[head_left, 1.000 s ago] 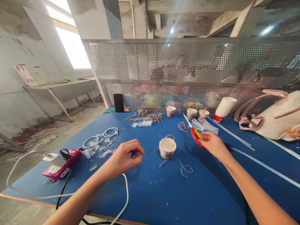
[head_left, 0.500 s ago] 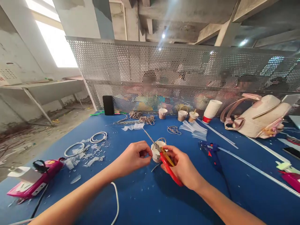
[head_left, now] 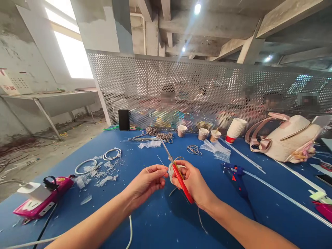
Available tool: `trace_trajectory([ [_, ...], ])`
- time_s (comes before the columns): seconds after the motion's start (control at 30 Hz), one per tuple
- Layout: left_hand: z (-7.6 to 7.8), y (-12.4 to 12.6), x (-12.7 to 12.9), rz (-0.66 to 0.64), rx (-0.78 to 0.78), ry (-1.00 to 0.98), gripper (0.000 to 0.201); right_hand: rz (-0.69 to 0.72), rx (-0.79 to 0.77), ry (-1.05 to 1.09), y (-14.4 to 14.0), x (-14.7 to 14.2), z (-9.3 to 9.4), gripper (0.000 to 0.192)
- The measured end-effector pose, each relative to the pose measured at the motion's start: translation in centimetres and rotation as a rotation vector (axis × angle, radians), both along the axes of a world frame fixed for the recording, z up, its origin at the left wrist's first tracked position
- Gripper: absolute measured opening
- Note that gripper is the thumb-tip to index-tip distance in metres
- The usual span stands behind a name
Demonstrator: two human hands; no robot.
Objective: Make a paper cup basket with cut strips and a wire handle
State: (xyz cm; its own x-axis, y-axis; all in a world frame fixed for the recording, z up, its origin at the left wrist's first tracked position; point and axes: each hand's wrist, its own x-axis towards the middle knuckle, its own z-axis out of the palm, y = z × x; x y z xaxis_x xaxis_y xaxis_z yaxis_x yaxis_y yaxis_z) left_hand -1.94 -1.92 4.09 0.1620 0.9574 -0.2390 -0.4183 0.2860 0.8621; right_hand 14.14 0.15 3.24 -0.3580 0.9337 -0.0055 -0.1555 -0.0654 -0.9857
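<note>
Head camera view: the person's two bare hands met above the middle of a blue tabletop (head_left: 160,221). The right hand (head_left: 195,183) was clenched around the red handles of a pair of scissors (head_left: 178,174), whose thin metal blades pointed up and away to the left. The left hand (head_left: 146,181) had its thumb and forefinger pinched together on something thin, too small to make out, just left of the scissors. Between and just behind the two hands sat a small white paper-cup basket (head_left: 173,168), partly hidden by the right hand, with a loop of twine at its rim.

To the right of the hands lay a blue glue gun (head_left: 234,173). At the left edge sat a pink device (head_left: 43,199) with a black cord, near white rings (head_left: 112,154) and plastic scraps. Farther back stood a black phone (head_left: 123,119), coils of twine (head_left: 158,134), small cups (head_left: 182,130), a stack of paper cups (head_left: 234,130) and a pale handbag (head_left: 290,138), all before a perforated metal screen (head_left: 207,90).
</note>
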Motion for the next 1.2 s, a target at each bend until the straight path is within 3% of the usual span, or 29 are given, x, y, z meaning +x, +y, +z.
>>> trace_trajectory([
  [0.1, 0.2, -0.1, -0.4, 0.075, 0.029, -0.042, 0.025, 0.032, 0.012, -0.031, 0.0, -0.7, 0.4, 0.057],
  [0.23, 0.9, 0.4, -2.3, 0.165, 0.061, -0.041, 0.023, 0.13, 0.141, -0.136, 0.4, 0.2, 1.4, 0.053],
  [0.43, 2.2, 0.8, -4.4, 0.246, 0.194, 0.035, 0.023, 0.292, 0.334, -0.571, 1.1, 2.2, 5.5, 0.043],
  [0.57, 3.5, 0.7, -5.0, 0.265, 0.317, 0.114, 0.021, 0.32, 0.458, -0.714, 1.7, 1.6, 7.5, 0.039],
  [0.73, 4.6, 0.8, -5.2, 0.254, 0.39, 0.205, 0.017, 0.29, 0.581, -0.793, 2.4, 0.1, 8.7, 0.038],
  [0.97, 4.8, 0.8, -5.1, 0.237, 0.397, 0.188, 0.013, 0.325, 0.601, -0.749, 2.7, -0.6, 8.9, 0.035],
  [1.2, 4.6, 0.8, -5.0, 0.238, 0.36, 0.161, 0.015, 0.383, 0.482, -0.696, 3.1, -1.0, 9.0, 0.035],
])
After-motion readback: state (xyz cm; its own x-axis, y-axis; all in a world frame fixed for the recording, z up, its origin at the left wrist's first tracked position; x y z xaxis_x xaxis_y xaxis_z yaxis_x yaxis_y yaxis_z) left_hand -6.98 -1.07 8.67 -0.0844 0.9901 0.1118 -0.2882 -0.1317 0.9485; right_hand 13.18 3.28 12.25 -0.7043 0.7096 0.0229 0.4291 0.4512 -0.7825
